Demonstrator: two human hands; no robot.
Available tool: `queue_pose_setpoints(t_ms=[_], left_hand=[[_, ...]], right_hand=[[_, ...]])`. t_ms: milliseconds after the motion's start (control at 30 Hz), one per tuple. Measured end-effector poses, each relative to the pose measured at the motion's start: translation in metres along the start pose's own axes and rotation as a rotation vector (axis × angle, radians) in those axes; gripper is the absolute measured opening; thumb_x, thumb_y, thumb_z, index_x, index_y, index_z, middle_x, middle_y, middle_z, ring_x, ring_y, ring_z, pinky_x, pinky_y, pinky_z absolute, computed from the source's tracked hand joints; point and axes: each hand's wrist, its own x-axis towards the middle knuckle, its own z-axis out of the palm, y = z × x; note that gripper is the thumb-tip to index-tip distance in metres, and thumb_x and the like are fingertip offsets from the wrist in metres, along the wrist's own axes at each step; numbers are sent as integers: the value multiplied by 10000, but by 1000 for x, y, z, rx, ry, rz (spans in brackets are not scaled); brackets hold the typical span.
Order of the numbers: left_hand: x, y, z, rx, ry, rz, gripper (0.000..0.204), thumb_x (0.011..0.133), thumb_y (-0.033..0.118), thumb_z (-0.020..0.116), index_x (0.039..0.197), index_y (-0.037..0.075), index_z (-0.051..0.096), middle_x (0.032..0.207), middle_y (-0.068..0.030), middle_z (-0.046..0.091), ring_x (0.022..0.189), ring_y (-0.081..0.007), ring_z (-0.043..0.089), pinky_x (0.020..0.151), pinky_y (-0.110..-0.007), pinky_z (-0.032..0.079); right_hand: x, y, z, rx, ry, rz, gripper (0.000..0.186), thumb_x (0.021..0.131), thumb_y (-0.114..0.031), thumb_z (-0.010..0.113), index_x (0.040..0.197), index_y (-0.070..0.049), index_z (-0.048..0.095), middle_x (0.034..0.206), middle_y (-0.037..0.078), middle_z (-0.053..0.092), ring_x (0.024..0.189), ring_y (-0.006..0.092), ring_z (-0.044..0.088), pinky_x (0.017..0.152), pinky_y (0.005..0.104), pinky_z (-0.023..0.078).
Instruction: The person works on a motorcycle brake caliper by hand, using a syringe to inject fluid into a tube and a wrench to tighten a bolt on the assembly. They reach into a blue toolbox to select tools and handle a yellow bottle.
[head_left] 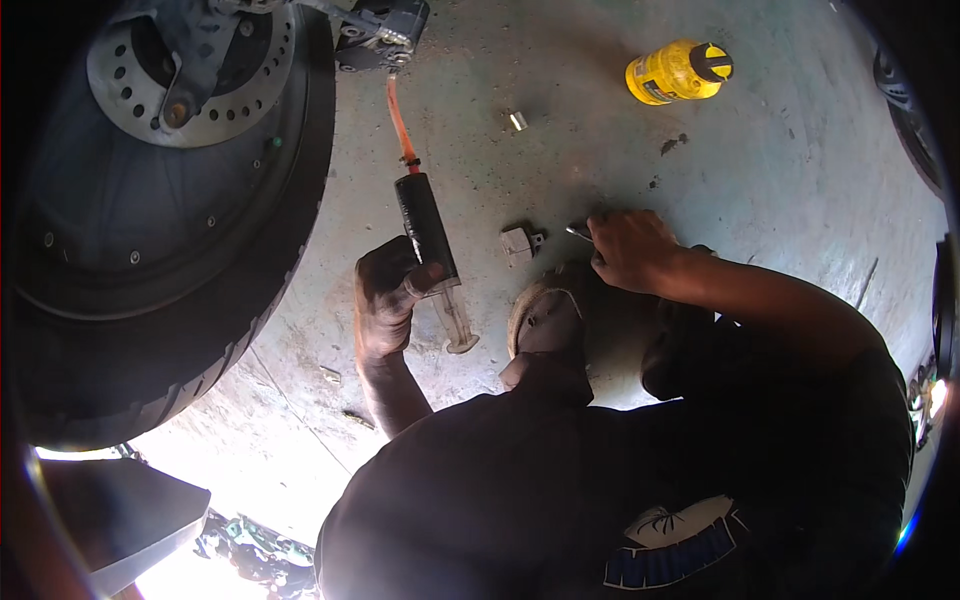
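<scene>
My left hand (388, 295) is closed around a large syringe (427, 225) with dark fluid in its barrel. The syringe's clear plunger (456, 318) sticks out toward me. From its tip a reddish, see-through hose (400, 122) runs up to a dark brake caliper (385, 35) beside the wheel. My right hand (637, 250) is closed around a metal tool (579, 232); only its shiny end shows past the fingers, so its kind is hidden. Just left of that tool, a brake pad (518, 244) lies on the floor, near my shoe (548, 318).
A big wheel with a black tyre (285, 270) and a drilled brake disc (225, 105) fills the left side. On the grey floor (560, 60) are a yellow bottle (665, 75) with a black cap and a small metal cylinder (517, 121). Another tyre (915, 140) shows at the right edge.
</scene>
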Motion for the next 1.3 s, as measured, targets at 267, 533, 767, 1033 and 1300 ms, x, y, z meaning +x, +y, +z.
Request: queue_pose_setpoints(t_ms=[267, 533, 767, 1033, 1300], left_hand=[[-1, 1, 1, 54, 24, 9, 349, 698, 296, 792, 797, -13, 663, 692, -21, 612, 643, -88, 502, 591, -262, 392], [-2, 2, 4, 34, 27, 39, 353, 692, 302, 784, 782, -16, 660, 677, -31, 611, 632, -97, 505, 582, -261, 388], [-1, 8, -4, 72, -35, -54, 424, 705, 287, 790, 917, -50, 644, 787, -13, 587, 711, -96, 498, 669, -248, 400], [2, 4, 2, 70, 13, 29, 355, 667, 290, 780, 741, -32, 652, 660, -42, 590, 623, -105, 516, 564, -284, 400], [1, 7, 5, 52, 26, 23, 374, 663, 298, 786, 782, -35, 662, 683, -50, 614, 642, -107, 538, 588, -275, 423]], right_hand=[[7, 0, 13, -163, 329, -211, 327, 849, -255, 619, 1070, -15, 591, 902, 162, 678, 874, 323, 668, 788, 449, 534], [78, -31, -81, 283, 727, -273, 102, 929, -135, 547, 950, -37, 530, 818, 178, 609, 781, 356, 624, 681, 460, 501], [113, -43, -119, 120, 1062, -393, 172, 939, -153, 530, 1042, -21, 569, 846, 185, 646, 743, 347, 661, 664, 459, 559], [119, -52, -111, 132, 1056, -347, 123, 911, -117, 552, 989, -23, 571, 824, 165, 651, 778, 331, 667, 694, 453, 556], [132, -56, -100, 150, 1054, -290, 154, 925, -155, 544, 1003, -23, 553, 764, 167, 642, 716, 329, 666, 649, 459, 547]])
